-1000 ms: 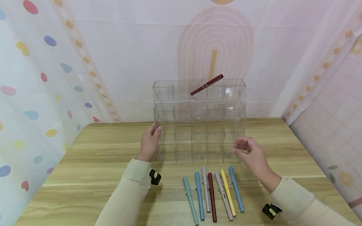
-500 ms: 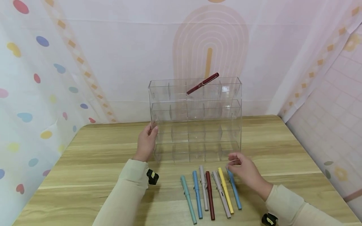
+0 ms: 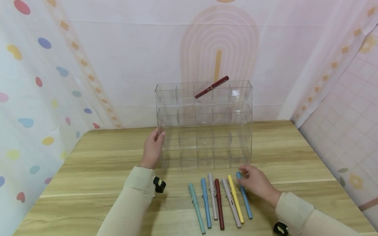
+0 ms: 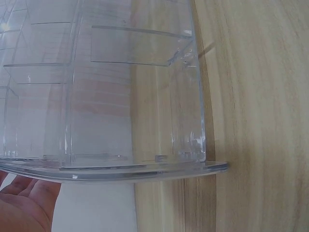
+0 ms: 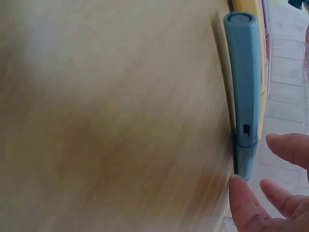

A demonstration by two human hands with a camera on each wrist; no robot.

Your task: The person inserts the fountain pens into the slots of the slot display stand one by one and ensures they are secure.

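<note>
A clear acrylic rack [image 3: 205, 126] with tiers of small compartments stands upright on the table. My left hand [image 3: 152, 147] grips its left side, thumb at the front edge; in the left wrist view that hand [image 4: 29, 200] shows behind the side panel. My right hand [image 3: 258, 182] is at the cap end of the rightmost blue pen [image 3: 245, 200], which lies on the table. In the right wrist view, the thumb and fingers [image 5: 244, 203] are spread around the end of this pen [image 5: 246, 82], with a gap beside the thumb. A dark red pen [image 3: 212, 87] leans in the rack's top tier.
Left of that blue pen lie a yellow pen [image 3: 235, 199], two grey pens [image 3: 231, 203], a dark red pen [image 3: 219, 205], another blue pen [image 3: 206, 203] and a teal pen [image 3: 196, 208]. A patterned curtain [image 3: 133, 65] hangs behind the wooden table [image 3: 97, 164].
My right hand has come down from the rack's lower right side to the cap of the rightmost blue pen. My left hand keeps its hold on the rack; the head view has shifted slightly.
</note>
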